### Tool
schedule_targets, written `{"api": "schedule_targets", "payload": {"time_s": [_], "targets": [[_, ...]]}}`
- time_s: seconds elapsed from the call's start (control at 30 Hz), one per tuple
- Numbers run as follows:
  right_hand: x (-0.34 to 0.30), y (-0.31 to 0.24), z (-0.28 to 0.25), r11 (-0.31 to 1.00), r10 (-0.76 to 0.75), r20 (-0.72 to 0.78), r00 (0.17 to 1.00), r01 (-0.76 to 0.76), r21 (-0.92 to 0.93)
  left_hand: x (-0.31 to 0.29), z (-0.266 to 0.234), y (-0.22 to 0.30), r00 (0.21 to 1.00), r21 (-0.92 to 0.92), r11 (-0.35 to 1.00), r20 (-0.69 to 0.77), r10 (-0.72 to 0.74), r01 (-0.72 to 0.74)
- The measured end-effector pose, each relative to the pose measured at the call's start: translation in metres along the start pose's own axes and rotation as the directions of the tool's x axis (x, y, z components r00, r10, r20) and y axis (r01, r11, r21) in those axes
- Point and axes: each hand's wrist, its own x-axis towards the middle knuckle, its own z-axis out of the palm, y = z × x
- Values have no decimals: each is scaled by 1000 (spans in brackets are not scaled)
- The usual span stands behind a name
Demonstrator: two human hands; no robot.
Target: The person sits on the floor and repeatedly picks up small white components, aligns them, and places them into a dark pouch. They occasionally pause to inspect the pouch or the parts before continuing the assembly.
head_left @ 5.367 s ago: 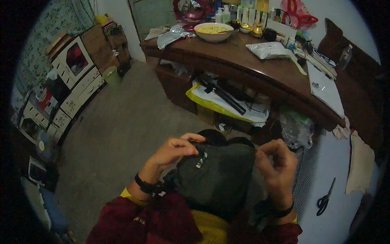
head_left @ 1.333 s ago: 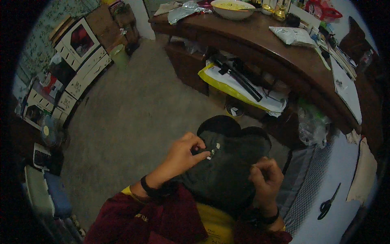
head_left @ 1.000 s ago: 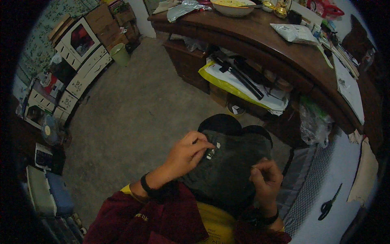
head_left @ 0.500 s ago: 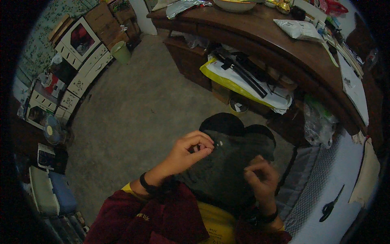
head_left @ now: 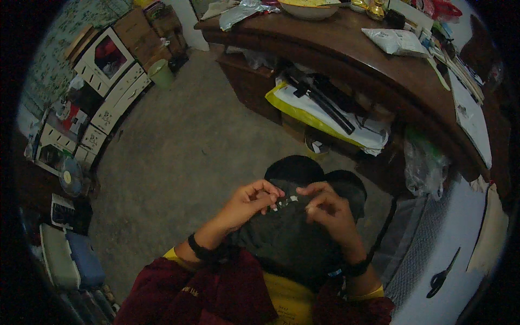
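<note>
My left hand [head_left: 250, 201] is closed in a pinch above my lap, thumb against the fingers. What it grips is too small to make out. Small white bits [head_left: 293, 199] show just right of its fingertips, in a short uneven line; I cannot tell whether they are joined. My right hand [head_left: 329, 210] faces it from the other side, thumb and forefinger apart, with nothing visible between them. Its fingertips are close to the white bits. Dark trousers [head_left: 281, 244] cover my legs below both hands.
Black scissors [head_left: 443, 276] lie on the pale surface at my right. A long brown wooden desk [head_left: 336, 40] carries a bowl [head_left: 310, 8] and a white packet [head_left: 394, 42]. Under it are a yellow-and-white bag [head_left: 325, 116] and clear plastic bags [head_left: 425, 162]. A fan [head_left: 70, 176] stands at left.
My right hand has moved left and up, close to the left hand. More white bits now show between the hands. The left hand has barely shifted and stays pinched.
</note>
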Motion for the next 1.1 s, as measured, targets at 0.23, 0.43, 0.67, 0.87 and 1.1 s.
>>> {"api": "schedule_targets", "payload": {"time_s": [0.23,0.43,0.67,0.87,1.1], "targets": [[8,3,-1,978,14,-94,995,5,206,-7,19,-2,949,627,740,-7,316,-242],[10,-8,-5,982,-142,3,990,141,-129,-4,21,-3,934,547,803,-100,342,-236],[18,-14,7,984,-158,60,986,163,-71,-4,22,1,963,21,963,-32,268,-268],[18,-22,9,995,-26,61,998,20,93,-2,24,14,995,-187,981,82,60,-44],[22,-34,11,997,-57,59,997,54,54,-3,24,25,986,-73,997,165,-18,31]]}}
